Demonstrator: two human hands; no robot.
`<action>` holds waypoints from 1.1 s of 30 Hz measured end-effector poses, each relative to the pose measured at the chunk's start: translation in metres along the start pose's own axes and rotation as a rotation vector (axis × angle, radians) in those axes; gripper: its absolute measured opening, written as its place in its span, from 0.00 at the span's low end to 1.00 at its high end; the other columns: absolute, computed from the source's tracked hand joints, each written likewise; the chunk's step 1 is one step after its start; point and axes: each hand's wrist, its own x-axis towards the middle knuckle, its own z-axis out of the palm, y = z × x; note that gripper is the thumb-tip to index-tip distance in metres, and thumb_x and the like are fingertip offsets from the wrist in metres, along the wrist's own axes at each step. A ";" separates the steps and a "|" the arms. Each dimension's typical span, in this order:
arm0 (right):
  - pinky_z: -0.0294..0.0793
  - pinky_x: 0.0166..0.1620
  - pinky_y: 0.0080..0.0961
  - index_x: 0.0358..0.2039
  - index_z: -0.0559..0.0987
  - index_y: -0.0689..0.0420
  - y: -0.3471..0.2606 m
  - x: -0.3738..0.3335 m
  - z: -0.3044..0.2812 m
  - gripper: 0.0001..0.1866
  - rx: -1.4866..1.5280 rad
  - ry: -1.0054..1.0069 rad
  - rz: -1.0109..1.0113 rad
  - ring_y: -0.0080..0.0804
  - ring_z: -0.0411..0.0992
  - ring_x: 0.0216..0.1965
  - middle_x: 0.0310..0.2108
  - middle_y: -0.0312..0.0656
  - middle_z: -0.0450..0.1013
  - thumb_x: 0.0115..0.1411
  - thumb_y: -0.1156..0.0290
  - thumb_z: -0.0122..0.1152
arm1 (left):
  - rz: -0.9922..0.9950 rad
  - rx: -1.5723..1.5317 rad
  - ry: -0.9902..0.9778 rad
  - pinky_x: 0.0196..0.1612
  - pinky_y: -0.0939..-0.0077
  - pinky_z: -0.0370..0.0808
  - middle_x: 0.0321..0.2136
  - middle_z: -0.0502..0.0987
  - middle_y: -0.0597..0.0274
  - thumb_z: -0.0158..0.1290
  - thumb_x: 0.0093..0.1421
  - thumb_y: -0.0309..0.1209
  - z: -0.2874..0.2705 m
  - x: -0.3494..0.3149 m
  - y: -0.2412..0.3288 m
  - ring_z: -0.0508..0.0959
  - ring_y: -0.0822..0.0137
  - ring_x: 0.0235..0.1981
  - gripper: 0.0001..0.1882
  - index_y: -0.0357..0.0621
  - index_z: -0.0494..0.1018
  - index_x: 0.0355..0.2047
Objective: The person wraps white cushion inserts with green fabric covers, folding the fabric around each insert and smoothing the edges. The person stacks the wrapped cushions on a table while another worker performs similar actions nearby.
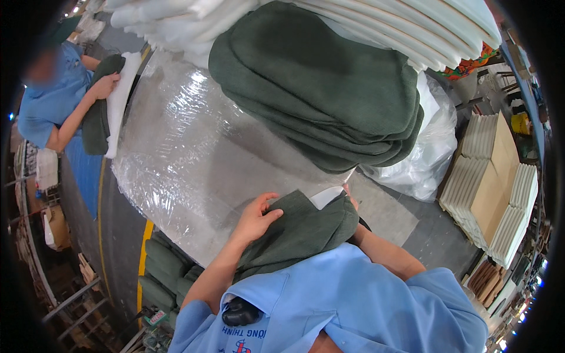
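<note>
In front of my chest is a dark green fabric cushion cover, with a white piece of padding showing at its upper right opening. At the cover's upper left edge, my left hand grips the cloth, thumb in front and fingers behind. My right hand is at the right edge of the cover, closed on it, with most of its fingers hidden by the cloth. Beyond my hands, a stack of finished-looking dark green cushions lies on the plastic-wrapped table.
White foam pads are piled at the back. Clear plastic bagging lies right of the stack. A co-worker at left holds green cloth and a white pad. Stacked pale panels stand at right; more green cushions are low at left.
</note>
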 end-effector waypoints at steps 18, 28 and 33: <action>0.77 0.56 0.45 0.56 0.78 0.59 -0.031 -0.114 0.043 0.32 0.077 -0.284 0.256 0.44 0.78 0.51 0.47 0.47 0.81 0.73 0.40 0.54 | -0.387 0.076 -0.136 0.40 0.71 0.73 0.31 0.81 0.70 0.65 0.65 0.45 -0.082 -0.075 -0.134 0.75 0.73 0.34 0.20 0.40 0.82 0.44; 0.59 0.71 0.50 0.71 0.65 0.55 -0.101 -0.248 0.068 0.55 -1.754 -0.732 -1.171 0.42 0.64 0.66 0.61 0.43 0.68 0.45 0.54 0.82 | -0.295 -0.690 0.259 0.27 0.77 0.65 0.20 0.70 0.74 0.61 0.70 0.39 -0.056 -0.152 -0.218 0.69 0.77 0.23 0.14 0.49 0.75 0.28; 0.54 0.68 0.71 0.66 0.72 0.51 -0.043 -0.262 0.125 0.53 -2.339 -0.886 -1.447 0.51 0.65 0.65 0.63 0.44 0.68 0.37 0.58 0.86 | -0.221 -0.740 0.431 0.26 0.77 0.64 0.22 0.71 0.74 0.60 0.70 0.41 -0.047 -0.130 -0.214 0.69 0.77 0.22 0.14 0.49 0.76 0.29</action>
